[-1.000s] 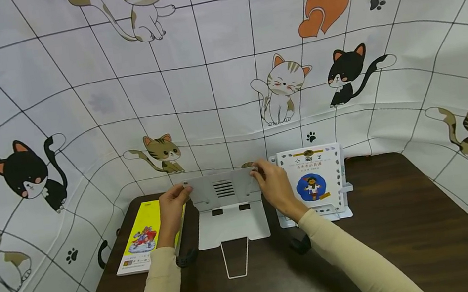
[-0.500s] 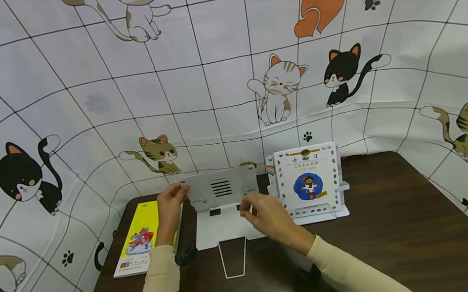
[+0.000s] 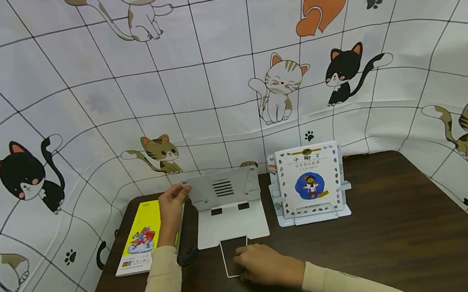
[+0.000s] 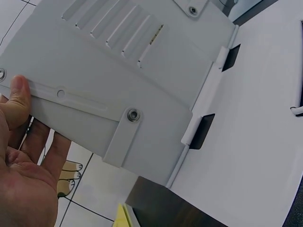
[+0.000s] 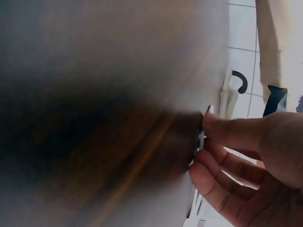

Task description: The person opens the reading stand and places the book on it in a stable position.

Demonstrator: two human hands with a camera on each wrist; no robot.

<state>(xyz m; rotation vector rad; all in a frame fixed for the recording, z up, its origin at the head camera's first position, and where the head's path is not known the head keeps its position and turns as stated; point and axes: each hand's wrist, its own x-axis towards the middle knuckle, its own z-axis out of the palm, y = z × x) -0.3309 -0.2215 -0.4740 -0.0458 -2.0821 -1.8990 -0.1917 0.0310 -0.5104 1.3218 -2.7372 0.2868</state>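
Observation:
A white metal book stand point(image 3: 232, 226) lies with its flat plate on the table, and its slotted grey back panel point(image 3: 239, 182) tilts up behind. My left hand point(image 3: 170, 212) grips that panel by its upper left edge. In the left wrist view the thumb point(image 4: 20, 92) presses the panel's face while the other fingers sit behind it. A thin wire loop point(image 3: 225, 262) extends from the plate's front edge. My right hand point(image 3: 268, 265) is low over the table and pinches the loop's right side between thumb and fingers, covering part of the wire.
To the left lies a yellow and white book point(image 3: 145, 233), close beside my left forearm. A second stand point(image 3: 329, 216) on the right holds an upright white picture book point(image 3: 308, 165). A cat-patterned sheet point(image 3: 226, 87) hangs behind the dark wooden table point(image 3: 407, 226).
My right hand has let go of the back panel's upper right edge and come down to the wire loop at the front. The left hand keeps its grip on the panel.

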